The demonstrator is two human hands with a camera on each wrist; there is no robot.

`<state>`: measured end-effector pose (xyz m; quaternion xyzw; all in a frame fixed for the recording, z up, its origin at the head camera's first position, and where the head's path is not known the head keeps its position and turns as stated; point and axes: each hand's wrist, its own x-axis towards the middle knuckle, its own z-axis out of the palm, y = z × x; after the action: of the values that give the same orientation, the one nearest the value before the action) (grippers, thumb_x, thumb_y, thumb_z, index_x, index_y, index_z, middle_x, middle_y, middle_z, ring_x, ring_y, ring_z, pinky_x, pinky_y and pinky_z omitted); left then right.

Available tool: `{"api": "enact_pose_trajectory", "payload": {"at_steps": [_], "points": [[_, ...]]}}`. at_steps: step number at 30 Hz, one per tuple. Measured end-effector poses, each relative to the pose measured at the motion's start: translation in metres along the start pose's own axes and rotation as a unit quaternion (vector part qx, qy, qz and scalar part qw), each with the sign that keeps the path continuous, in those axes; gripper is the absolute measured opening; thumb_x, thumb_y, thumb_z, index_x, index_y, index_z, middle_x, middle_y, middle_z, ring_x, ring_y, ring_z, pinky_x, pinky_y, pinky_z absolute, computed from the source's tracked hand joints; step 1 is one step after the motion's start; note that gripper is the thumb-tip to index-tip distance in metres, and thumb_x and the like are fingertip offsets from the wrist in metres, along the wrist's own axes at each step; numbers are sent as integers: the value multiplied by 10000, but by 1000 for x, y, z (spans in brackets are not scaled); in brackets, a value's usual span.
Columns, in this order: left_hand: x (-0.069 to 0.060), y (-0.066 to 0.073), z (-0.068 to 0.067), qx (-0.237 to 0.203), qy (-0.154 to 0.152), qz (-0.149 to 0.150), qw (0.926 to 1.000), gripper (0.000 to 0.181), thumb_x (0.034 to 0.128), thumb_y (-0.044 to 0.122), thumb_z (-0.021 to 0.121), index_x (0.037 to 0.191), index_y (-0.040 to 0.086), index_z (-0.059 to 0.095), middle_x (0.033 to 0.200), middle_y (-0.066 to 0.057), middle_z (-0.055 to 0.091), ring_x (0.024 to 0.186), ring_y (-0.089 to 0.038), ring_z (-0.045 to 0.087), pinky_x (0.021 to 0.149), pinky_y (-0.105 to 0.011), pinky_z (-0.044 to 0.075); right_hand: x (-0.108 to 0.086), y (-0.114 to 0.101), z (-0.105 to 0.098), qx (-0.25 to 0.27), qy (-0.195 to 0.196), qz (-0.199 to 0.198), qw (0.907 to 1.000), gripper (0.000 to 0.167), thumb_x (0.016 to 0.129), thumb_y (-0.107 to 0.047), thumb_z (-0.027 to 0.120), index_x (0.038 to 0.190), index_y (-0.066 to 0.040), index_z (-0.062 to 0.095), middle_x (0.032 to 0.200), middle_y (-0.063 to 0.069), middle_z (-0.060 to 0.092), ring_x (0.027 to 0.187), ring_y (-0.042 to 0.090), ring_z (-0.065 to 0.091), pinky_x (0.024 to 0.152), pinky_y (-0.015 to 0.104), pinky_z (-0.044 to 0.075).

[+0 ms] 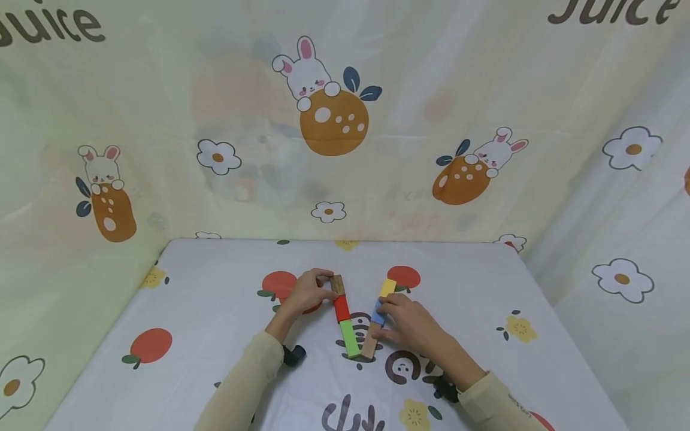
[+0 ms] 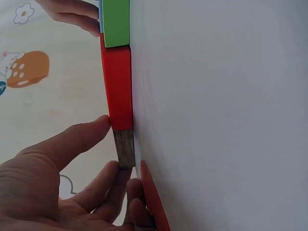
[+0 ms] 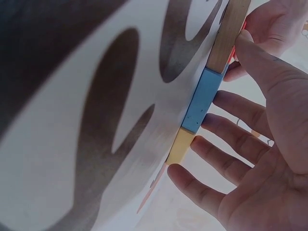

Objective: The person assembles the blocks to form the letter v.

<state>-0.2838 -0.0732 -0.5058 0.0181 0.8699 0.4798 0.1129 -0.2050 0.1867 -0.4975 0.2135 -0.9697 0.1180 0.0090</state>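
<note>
Several toy blocks form a narrow V on the tabletop in the head view. Its left row runs from a dark brown wooden block (image 1: 337,285) through a red block (image 1: 342,308) to a green block (image 1: 350,339). On the right, a yellow block (image 1: 387,288), a blue block (image 1: 378,312) and a tan wooden block (image 1: 370,340) line up. My left hand (image 1: 310,293) holds the dark brown block, fingertips at its far end and thumb near the red joint. My right hand (image 1: 412,322) lays extended fingers (image 3: 236,130) along the blue and yellow blocks, thumb by the tan one.
A white cloth (image 1: 205,299) printed with fruit, flowers and lettering covers the table. Behind it hangs a pale curtain (image 1: 253,203) with rabbit prints. Dark wrist straps (image 1: 293,355) show below the hands.
</note>
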Motion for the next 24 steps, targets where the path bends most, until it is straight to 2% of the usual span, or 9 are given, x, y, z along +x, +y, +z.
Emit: {"api": "enact_pose_trajectory", "payload": {"at_steps": [13, 24], "points": [[-1, 1, 1, 150, -8, 79, 9999, 492, 901, 183, 809, 1374, 120, 690, 1271, -169, 668, 1126, -290, 577, 940, -439, 542, 0, -2, -1, -3, -4, 55, 10000, 546, 835, -454, 890, 1229, -94, 776, 1385, 93, 702, 1305, 298, 654, 1072, 461, 570], [-1, 2, 0, 155, -2, 119, 9998, 479, 907, 163, 803, 1370, 115, 690, 1289, -161, 671, 1138, -290, 582, 956, -448, 539, 1, -1, 0, -8, -53, 89, 9999, 541, 830, -452, 896, 1228, -107, 773, 1369, 83, 704, 1282, 281, 663, 1059, 452, 579]]}}
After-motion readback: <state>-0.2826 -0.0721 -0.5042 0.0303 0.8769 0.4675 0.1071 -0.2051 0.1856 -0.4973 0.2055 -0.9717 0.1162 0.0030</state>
